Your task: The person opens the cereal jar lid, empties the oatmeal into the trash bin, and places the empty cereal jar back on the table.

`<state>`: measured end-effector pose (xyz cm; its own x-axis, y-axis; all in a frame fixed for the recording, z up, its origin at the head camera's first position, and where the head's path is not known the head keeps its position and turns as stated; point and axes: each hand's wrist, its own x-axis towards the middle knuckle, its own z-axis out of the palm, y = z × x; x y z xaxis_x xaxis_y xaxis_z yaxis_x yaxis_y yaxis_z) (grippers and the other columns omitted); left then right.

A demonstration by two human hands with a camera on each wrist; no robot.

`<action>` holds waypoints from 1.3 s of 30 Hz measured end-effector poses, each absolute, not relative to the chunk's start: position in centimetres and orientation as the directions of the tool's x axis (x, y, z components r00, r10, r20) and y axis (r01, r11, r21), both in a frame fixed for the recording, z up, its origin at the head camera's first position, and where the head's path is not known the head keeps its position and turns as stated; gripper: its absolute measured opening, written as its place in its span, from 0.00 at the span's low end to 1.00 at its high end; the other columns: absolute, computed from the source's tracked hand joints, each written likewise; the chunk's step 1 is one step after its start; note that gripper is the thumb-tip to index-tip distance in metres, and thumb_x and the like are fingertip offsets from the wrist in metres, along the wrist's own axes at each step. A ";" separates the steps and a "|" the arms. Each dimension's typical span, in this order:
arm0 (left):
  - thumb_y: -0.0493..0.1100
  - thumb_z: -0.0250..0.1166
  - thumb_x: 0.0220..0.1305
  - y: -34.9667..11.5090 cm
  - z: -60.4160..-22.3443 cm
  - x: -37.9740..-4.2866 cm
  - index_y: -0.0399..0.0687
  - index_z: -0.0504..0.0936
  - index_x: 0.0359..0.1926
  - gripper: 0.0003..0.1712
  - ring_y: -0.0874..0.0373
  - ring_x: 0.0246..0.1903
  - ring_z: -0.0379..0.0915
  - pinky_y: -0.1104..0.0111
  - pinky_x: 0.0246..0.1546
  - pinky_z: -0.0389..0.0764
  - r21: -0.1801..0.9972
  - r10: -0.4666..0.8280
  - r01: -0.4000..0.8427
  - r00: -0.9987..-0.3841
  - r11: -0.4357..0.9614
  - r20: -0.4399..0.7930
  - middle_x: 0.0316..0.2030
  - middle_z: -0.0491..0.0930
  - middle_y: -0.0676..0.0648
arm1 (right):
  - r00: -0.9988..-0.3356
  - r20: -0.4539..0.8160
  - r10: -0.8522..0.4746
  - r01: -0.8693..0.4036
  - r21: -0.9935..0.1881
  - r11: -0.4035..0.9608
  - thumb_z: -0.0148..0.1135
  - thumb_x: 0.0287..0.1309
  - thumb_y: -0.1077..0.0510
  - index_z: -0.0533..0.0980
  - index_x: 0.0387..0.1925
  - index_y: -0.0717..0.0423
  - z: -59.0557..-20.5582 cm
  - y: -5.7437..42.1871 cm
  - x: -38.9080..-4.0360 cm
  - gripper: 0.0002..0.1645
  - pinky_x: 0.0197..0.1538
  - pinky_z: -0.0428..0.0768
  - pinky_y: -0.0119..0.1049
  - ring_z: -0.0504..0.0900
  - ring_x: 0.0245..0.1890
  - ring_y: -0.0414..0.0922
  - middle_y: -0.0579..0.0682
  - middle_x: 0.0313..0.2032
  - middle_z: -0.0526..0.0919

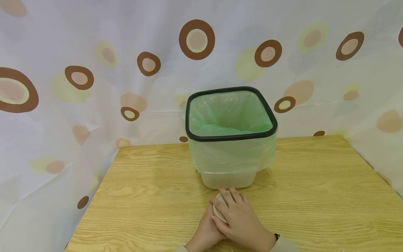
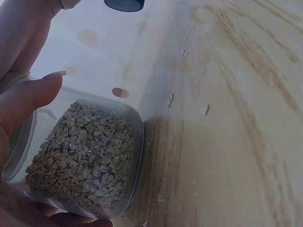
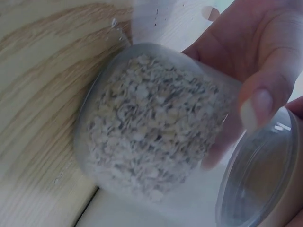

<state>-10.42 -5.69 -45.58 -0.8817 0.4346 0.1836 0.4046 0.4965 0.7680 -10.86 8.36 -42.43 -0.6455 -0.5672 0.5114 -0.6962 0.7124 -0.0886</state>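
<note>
A clear plastic jar [image 2: 130,127] holds pale oat flakes [image 2: 90,151], and its base meets the table. My left hand [image 1: 207,224] grips the jar round its side, the thumb on the near face and the fingers behind. Over the round lid [image 1: 219,208] at the jar's top, my right hand [image 1: 241,214] curls its spread fingers. In the right wrist view the lid's clear rim [image 3: 232,194] shows at the lower right. Whether the lid is fully seated is hidden by the hands.
Just beyond the hands stands a white bin [image 1: 228,180] with a black rim [image 1: 233,137] and a green liner bag [image 1: 233,154]. A wood-grain table [image 1: 148,196] lies beneath, with small flakes [image 2: 204,109] scattered on it. A spotted sheet [image 1: 170,87] hangs behind.
</note>
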 end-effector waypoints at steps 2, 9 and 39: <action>0.45 0.75 0.54 -5.7 -45.5 -10.5 0.28 0.53 0.68 0.52 0.42 0.63 0.64 0.58 0.58 0.72 0.724 0.451 0.442 -0.870 0.530 0.201 0.67 0.59 0.33 | -0.635 0.515 -0.576 -0.710 -0.093 0.698 0.61 0.62 0.44 0.79 0.56 0.48 -42.4 8.5 -11.0 0.23 0.42 0.76 0.57 0.77 0.50 0.62 0.60 0.55 0.77; 0.43 0.77 0.50 -5.7 -45.6 -10.5 0.28 0.49 0.69 0.57 0.41 0.64 0.63 0.60 0.59 0.71 0.823 0.421 0.359 -0.892 0.440 0.164 0.68 0.56 0.33 | -0.598 0.523 -0.608 -0.748 -0.091 0.658 0.60 0.62 0.44 0.78 0.57 0.46 -42.6 9.0 -11.5 0.23 0.44 0.76 0.54 0.77 0.52 0.59 0.57 0.55 0.77; 0.43 0.70 0.60 -5.6 -45.9 -10.4 0.29 0.59 0.67 0.42 0.42 0.61 0.66 0.57 0.58 0.72 0.727 0.417 0.442 -0.878 0.525 0.233 0.64 0.64 0.34 | -0.614 0.647 -0.451 -0.615 -0.035 0.787 0.23 0.74 0.39 0.81 0.53 0.52 -43.4 7.1 -10.0 0.40 0.33 0.75 0.61 0.76 0.47 0.67 0.65 0.52 0.78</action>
